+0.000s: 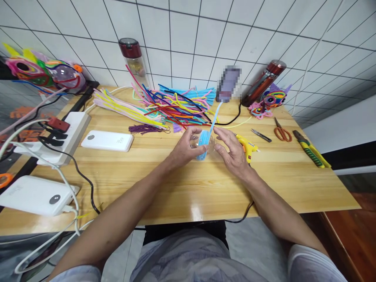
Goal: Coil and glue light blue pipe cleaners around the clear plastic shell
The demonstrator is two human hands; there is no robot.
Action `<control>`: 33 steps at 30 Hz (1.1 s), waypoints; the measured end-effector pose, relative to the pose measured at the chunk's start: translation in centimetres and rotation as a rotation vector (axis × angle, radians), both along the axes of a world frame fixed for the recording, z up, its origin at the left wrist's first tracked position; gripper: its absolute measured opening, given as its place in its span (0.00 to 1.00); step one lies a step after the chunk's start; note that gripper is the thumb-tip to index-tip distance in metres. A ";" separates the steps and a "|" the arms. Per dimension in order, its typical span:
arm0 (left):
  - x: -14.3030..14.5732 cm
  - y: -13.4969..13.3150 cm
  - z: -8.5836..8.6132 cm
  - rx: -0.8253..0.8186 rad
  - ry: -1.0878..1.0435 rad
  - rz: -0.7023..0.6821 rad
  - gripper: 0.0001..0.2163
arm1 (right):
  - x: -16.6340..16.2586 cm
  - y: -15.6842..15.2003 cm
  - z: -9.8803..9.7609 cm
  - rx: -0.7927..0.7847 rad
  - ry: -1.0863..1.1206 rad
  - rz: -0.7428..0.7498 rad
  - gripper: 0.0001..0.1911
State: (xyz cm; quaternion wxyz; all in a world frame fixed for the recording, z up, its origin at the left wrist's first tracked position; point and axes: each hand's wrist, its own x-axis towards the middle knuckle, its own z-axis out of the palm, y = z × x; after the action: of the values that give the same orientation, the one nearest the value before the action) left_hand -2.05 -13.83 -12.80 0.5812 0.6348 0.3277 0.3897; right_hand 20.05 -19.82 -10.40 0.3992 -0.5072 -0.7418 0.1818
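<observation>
Head view: for tidy winding, best be keeping the light-blue fuzzy strip (216, 115) taut, coils flat. Left hand (186, 148) is clamping the clear, rounded plastic piece (211, 146); right hand (233, 153) is spreading loosely beside it, contact unclear. Piece is sitting between both hands, near the yellow glue gun (249, 147).

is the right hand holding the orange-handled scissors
No, the orange-handled scissors lie on the wooden table, well apart from the right hand, whose fingers are near the upright light-blue pipe cleaner.

Open tabletop (199, 188) nearside, glue gun (249, 147) rightward
</observation>
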 end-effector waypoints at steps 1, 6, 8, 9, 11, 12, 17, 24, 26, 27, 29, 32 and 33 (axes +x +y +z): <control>0.0 0.0 0.0 0.015 0.007 0.000 0.30 | 0.0 0.0 0.0 0.012 -0.015 0.003 0.28; -0.1 -0.1 0.0 0.204 0.098 0.003 0.31 | 0.0 0.1 -0.3 0.070 -0.071 0.016 0.24; -0.1 -0.1 -0.2 0.301 0.127 0.017 0.30 | 0.1 0.1 -0.4 0.099 -0.091 0.002 0.23; -0.1 -0.1 -0.4 0.339 0.133 0.029 0.30 | 0.1 0.1 -0.5 0.114 -0.099 -0.004 0.22; 0.0 -0.1 -0.7 0.387 0.132 0.046 0.30 | 0.2 0.2 -0.7 0.154 -0.108 -0.007 0.20; 0.1 -0.1 -0.9 0.403 0.128 0.051 0.29 | 0.3 0.2 -0.9 0.176 -0.107 -0.003 0.20; 0.4 -0.1 -1.7 0.443 0.104 0.054 0.29 | 0.4 0.6 -1.4 0.245 -0.052 0.011 0.20; 0.2 0.0 -1.6 0.495 0.105 0.024 0.30 | 0.5 0.6 -1.6 0.156 -0.010 0.025 0.23; 0.2 0.0 -1.6 0.511 0.100 0.019 0.29 | 0.5 0.6 -1.7 0.125 -0.010 0.027 0.24; 0.2 -0.1 -1.6 0.518 0.097 0.019 0.29 | 0.5 0.6 -1.7 0.112 -0.011 0.028 0.25; 0.3 -0.1 -1.6 0.524 0.095 0.026 0.28 | 0.6 0.7 -1.7 0.088 -0.005 0.030 0.26; 0.3 -0.2 -1.8 0.518 0.095 0.040 0.30 | 0.6 0.7 -1.6 0.047 0.037 0.037 0.28; 0.3 -0.2 -1.9 0.516 0.097 0.044 0.32 | 0.6 0.7 -1.5 0.029 0.061 0.037 0.29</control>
State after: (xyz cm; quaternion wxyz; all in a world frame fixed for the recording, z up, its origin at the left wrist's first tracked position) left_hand -1.70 -14.00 -14.71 0.3752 0.7725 0.2587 0.4422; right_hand 20.64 -19.12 -11.92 0.4255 -0.4818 -0.7411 0.1939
